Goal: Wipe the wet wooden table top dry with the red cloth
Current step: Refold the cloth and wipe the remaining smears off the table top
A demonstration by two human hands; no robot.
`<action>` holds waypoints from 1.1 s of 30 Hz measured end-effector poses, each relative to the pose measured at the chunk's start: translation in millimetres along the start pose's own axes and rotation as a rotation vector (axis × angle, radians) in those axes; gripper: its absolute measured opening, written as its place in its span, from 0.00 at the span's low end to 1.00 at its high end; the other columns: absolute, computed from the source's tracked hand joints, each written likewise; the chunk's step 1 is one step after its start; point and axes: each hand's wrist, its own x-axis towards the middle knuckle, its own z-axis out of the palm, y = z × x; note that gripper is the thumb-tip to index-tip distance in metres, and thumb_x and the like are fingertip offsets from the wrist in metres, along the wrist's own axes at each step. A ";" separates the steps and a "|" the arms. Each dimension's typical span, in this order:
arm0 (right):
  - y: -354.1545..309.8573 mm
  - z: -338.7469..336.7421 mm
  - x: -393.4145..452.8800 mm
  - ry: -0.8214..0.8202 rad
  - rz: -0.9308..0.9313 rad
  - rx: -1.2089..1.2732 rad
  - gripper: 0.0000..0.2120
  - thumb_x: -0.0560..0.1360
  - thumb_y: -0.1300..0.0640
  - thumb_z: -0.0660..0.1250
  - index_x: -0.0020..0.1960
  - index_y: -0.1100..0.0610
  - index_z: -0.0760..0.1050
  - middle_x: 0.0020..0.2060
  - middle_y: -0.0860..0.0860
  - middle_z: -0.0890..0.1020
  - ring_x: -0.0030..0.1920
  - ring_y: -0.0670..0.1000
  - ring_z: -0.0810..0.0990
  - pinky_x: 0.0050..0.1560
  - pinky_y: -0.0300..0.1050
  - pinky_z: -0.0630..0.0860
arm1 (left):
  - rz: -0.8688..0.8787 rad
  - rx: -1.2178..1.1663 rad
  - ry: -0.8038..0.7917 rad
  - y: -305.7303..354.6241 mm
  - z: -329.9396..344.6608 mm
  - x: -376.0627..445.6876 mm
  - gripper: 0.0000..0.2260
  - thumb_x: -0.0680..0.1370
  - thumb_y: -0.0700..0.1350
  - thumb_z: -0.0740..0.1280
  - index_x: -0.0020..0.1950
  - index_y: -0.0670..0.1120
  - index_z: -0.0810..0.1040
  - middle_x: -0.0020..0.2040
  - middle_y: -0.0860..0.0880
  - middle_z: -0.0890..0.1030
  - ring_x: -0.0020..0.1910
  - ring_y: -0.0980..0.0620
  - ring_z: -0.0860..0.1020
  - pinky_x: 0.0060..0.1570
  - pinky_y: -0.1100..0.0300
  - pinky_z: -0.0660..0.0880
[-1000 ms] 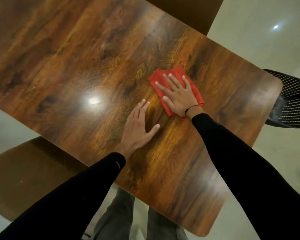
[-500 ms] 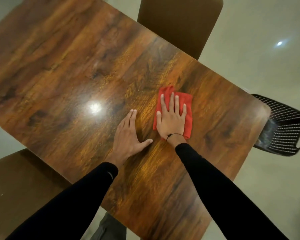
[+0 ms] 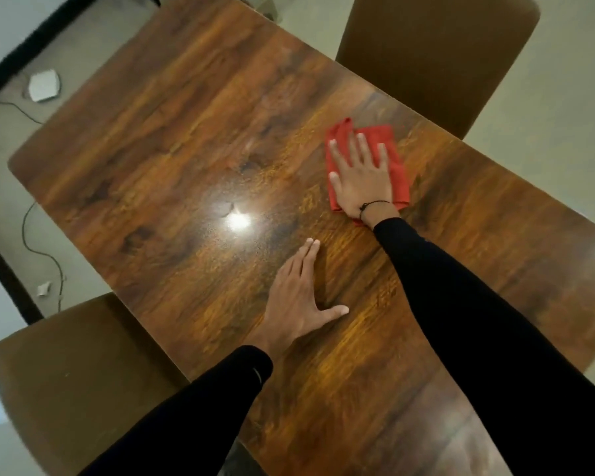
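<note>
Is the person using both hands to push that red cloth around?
No, only the right hand lies flat on the red cloth; the left hand rests bare on the wooden table top.

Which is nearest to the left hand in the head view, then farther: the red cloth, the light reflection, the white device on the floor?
1. Light reflection, up-left on the table top.
2. Red cloth, under the right hand.
3. White device, floor, far left.

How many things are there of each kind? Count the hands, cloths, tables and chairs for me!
Hands: 2, the left hand flat on the wood and the right hand pressing the cloth
Red cloths: 1
Wooden tables: 1
Brown chairs: 2, one at the far side, one at the near left
Total: 6
</note>
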 end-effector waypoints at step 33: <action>177.8 -66.1 -249.1 -0.007 1.202 0.269 0.31 0.92 0.49 0.46 0.90 0.57 0.41 0.88 0.64 0.42 0.89 0.63 0.44 0.87 0.63 0.46 | 0.096 0.615 -0.311 90.1 -58.7 48.6 0.78 0.58 0.81 0.77 0.89 0.47 0.35 0.90 0.38 0.43 0.89 0.37 0.49 0.88 0.42 0.50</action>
